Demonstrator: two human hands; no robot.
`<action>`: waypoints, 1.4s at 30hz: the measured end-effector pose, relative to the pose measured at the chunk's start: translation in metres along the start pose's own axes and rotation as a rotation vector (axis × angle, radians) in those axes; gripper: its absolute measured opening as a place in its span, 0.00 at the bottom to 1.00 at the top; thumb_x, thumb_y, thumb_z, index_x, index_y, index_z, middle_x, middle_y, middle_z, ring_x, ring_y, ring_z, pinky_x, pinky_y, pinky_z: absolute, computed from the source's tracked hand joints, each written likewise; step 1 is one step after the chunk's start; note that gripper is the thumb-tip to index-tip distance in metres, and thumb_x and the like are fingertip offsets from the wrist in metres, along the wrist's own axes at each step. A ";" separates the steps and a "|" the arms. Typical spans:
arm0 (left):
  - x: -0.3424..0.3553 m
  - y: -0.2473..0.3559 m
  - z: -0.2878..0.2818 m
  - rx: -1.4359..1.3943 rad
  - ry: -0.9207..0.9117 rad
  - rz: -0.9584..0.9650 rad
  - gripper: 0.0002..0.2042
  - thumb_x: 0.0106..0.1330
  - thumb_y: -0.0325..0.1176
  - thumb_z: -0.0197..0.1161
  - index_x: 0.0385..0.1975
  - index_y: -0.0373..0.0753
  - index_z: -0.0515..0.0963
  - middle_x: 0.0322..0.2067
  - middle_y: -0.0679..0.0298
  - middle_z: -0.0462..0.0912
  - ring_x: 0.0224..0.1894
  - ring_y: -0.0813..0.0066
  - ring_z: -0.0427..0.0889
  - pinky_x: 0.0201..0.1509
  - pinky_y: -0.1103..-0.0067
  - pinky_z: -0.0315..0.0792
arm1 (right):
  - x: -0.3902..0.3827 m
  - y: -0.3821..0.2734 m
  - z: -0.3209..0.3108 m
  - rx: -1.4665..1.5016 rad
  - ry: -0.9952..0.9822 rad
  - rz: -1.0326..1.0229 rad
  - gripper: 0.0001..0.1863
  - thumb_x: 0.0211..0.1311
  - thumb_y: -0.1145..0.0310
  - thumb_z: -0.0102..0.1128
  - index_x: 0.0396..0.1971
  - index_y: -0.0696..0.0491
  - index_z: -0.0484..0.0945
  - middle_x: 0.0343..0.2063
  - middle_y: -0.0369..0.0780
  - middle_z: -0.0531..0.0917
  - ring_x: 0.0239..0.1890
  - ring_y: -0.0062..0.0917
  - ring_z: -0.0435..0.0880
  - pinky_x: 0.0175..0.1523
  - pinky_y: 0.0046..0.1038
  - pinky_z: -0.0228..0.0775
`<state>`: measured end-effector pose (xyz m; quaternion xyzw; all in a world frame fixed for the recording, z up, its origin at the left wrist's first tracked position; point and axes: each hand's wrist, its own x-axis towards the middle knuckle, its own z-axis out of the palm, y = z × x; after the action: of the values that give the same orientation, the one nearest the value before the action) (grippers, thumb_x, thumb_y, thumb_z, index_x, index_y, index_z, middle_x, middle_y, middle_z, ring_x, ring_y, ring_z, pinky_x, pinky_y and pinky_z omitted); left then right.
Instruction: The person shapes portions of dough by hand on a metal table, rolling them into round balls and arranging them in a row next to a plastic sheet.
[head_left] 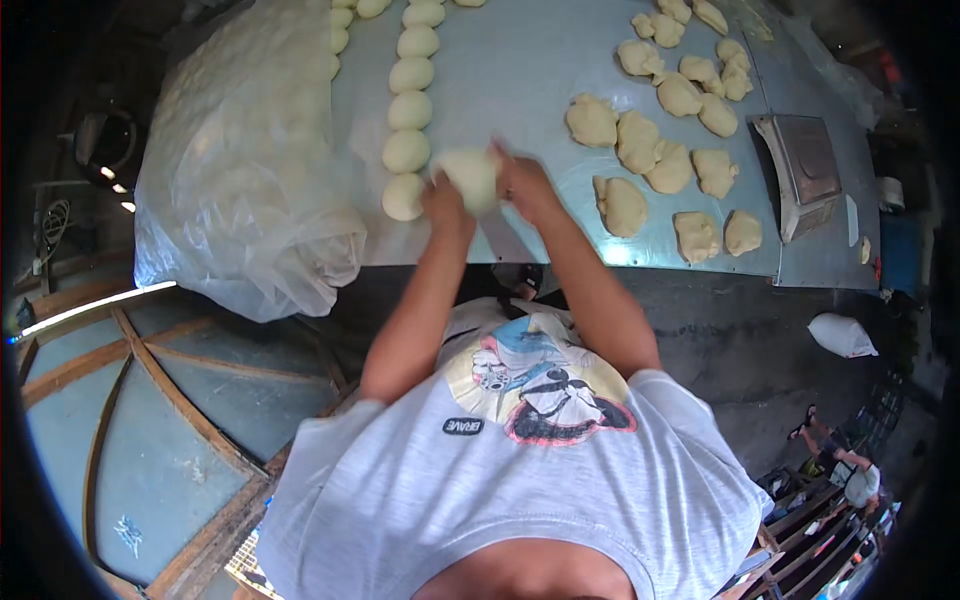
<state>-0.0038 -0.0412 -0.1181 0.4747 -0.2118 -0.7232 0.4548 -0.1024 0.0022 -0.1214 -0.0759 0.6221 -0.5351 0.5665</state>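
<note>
Dough in hand: A person in a pale printed shirt stands at a metal tabletop, working 1 pale dough piece near its front edge, just right of the nearest ball in a row.
Left hand: The left hand holds the dough piece at its left side, fingers curled in; motion blur hides how firmly.
Right hand: The right hand holds the dough piece from the right, 1 digit raised; blur hides the rest of the grip.
Rounded so far: Smooth dough balls, at least 6 in the nearer row, run away from the person; part of a 2nd row shows farther left. These look finished.
Left to shape: Rough dough lumps, more than 12, lie scattered over the right side. The shaping seems well along, with a good share remaining.
Plastic cover: A clear plastic sheet drapes the table's left side; pale round shapes show faintly beneath, probably more balls.
Sack: A white sack lies on the dark floor; its contents are hidden.
Metal device: A boxy metal device sits right of the lumps; nothing shows inside it.
</note>
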 end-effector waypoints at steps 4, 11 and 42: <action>0.008 0.044 0.068 0.383 -0.541 0.704 0.14 0.75 0.39 0.50 0.42 0.32 0.73 0.39 0.60 0.79 0.41 0.72 0.80 0.41 0.77 0.75 | -0.026 -0.119 0.015 -0.421 0.410 -1.007 0.27 0.59 0.45 0.67 0.33 0.60 0.81 0.30 0.42 0.84 0.33 0.27 0.83 0.40 0.29 0.74; -0.020 0.021 0.000 0.442 -0.207 0.248 0.32 0.77 0.57 0.37 0.68 0.38 0.62 0.67 0.59 0.65 0.70 0.65 0.62 0.72 0.68 0.52 | -0.002 -0.034 -0.061 -1.510 0.674 -0.835 0.28 0.62 0.40 0.56 0.37 0.52 0.85 0.38 0.46 0.86 0.39 0.42 0.86 0.44 0.41 0.78; 0.007 0.127 0.072 0.705 -0.800 0.117 0.16 0.72 0.42 0.51 0.50 0.37 0.77 0.49 0.61 0.80 0.54 0.74 0.75 0.60 0.75 0.68 | -0.073 -0.131 0.035 0.482 -0.370 -0.276 0.28 0.72 0.47 0.43 0.59 0.55 0.63 0.55 0.49 0.72 0.56 0.44 0.74 0.59 0.42 0.71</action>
<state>-0.0102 -0.1191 0.0058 0.2732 -0.6245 -0.7063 0.1910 -0.1169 -0.0213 0.0304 -0.1191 0.3480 -0.7157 0.5937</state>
